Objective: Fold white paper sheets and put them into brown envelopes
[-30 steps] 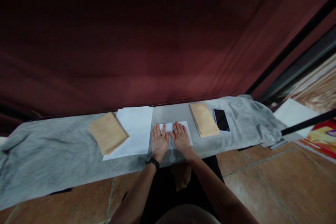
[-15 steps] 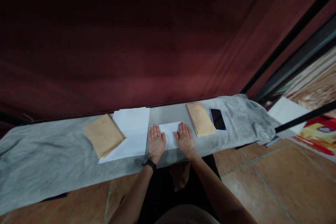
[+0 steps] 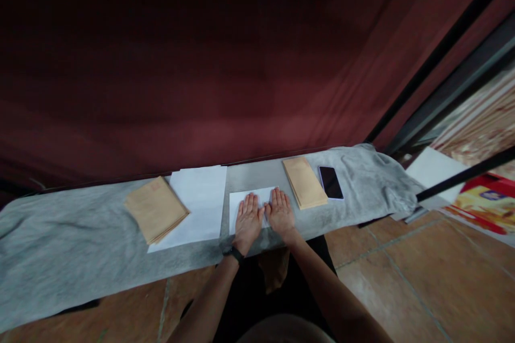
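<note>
The left hand [image 3: 248, 220] and the right hand [image 3: 280, 214] lie palm down on a small white paper [image 3: 236, 204], side by side with thumbs close together. Neither hand grips anything: both are open, fingers extended, resting on top. The paper lies near the front of the bench, directly before the person, its left part showing beyond the left hand. The flat palms seem to be there to press and steady it; being smaller than the nearby sheets [image 3: 203, 198], it may be a folded one, though no crease can be made out.

The sheets lie just left of the paper, presumably to be within easy reach. A brown stack [image 3: 157, 209] sits askew over their left edge, perhaps weighing them down. A second, narrower pile [image 3: 306, 185] lies to the right of the hands, apart from the paper, with a phone [image 3: 331, 182] just beyond it.

Everything rests on a grey cloth [image 3: 80, 241], rumpled at both ends and smoother in the middle, spread over a long, narrow bench. Behind rises a dark red wall [image 3: 201, 107]; below are brown floor tiles [image 3: 438, 278]. At far right, black bars [image 3: 442, 59] slant past a red and yellow printed panel [image 3: 493, 201].
</note>
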Demonstrator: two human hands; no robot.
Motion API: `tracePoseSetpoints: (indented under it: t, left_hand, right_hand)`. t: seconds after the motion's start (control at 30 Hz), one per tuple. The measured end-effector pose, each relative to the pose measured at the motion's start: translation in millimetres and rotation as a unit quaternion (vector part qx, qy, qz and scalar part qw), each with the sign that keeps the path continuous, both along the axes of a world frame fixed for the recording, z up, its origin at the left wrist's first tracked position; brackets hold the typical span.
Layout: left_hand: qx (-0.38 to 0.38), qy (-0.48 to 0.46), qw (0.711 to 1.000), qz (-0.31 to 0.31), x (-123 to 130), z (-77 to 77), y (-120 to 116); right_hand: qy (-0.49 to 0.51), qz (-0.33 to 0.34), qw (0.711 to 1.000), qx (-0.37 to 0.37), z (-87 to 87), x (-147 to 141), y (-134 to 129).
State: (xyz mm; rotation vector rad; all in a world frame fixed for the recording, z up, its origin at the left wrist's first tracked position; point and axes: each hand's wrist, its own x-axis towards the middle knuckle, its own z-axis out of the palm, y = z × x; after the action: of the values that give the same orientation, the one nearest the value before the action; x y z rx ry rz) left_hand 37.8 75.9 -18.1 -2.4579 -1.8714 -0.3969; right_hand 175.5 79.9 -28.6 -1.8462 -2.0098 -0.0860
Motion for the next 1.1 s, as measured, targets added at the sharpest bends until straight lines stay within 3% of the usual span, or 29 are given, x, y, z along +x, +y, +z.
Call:
tracePoseSetpoints:
  t: [0.23, 0.53, 0.63, 0.73, 0.8, 1.1]
  left_hand:
    - [0.019, 0.0, 0.998, 0.055, -24, -5.8, -7]
    - [0.056, -0.026, 0.996, 0.07, -36, -10.2, -20]
    - [0.065, -0.032, 0.996, 0.055, -35, -9.2, -27]
    - [0.05, -0.017, 0.999, -0.013, -31, -8.5, -39]
    - [0.037, -0.001, 0.999, -0.039, -28, -8.5, -47]
    - [0.056, -0.015, 0.998, 0.003, -38, -14.8, -59]
  right_hand:
    - [-0.012, -0.021, 1.0, 0.021, -3.7, -1, 0]
    - [0.011, -0.05, 0.997, 0.057, -4.3, 6, -18]
    - [0.02, -0.002, 0.999, 0.047, -1.0, -1, -32]
    - [0.027, 0.093, 0.995, 0.021, 1.5, -14, -47]
    - [0.026, 0.118, 0.993, 0.013, 2.3, -19, -55]
    - [-0.027, 0.065, 0.996, 0.057, -3.9, 12, -70]
